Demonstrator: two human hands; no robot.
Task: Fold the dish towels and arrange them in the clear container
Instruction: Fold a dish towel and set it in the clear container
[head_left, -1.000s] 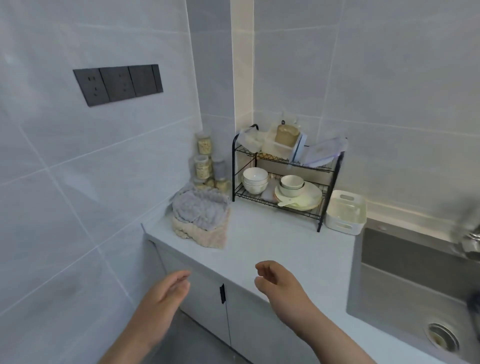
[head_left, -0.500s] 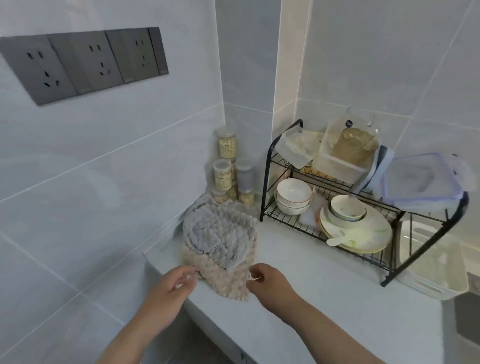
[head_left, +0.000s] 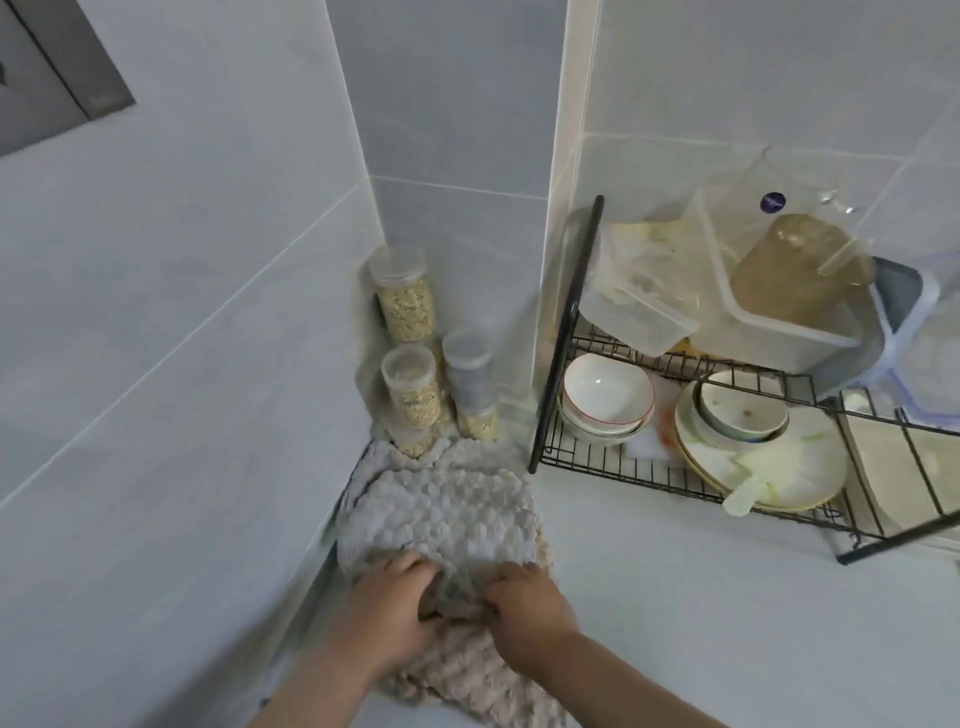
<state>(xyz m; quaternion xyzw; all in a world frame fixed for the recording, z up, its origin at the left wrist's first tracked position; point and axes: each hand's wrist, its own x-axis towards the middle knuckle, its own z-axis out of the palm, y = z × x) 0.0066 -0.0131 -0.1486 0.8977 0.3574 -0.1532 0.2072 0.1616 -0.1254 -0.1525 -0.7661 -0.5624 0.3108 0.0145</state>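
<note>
A black wire dish rack (head_left: 566, 332) stands on a pale kitchen counter (head_left: 701, 597). On its lower shelf, stacked white bowls (head_left: 608, 397) sit left of a plate (head_left: 779, 467) carrying a small bowl (head_left: 743, 410) and spoon (head_left: 743, 499). Left of the rack, lidded jars (head_left: 408, 312) (most holding grain) crowd the tiled corner.

The light is bright, soft and even, and its source cannot be told. The pale wall tiles (head_left: 182, 364) look a little washed out. A small white glint sits inside the white bowl (head_left: 608, 400) at centre right. Soft shadows lie in the corner behind the jars (head_left: 405, 306) and on the bench (head_left: 701, 623) under the black rack (head_left: 566, 332). The whole frame is slightly soft. The strongest blur is at lower centre, where the left hand (head_left: 384, 613) and the right hand (head_left: 524, 608) grip the grey towel (head_left: 441, 514), and along the lower left edge. Straight lines bend toward the edges, and the rack leans at the right.
</note>
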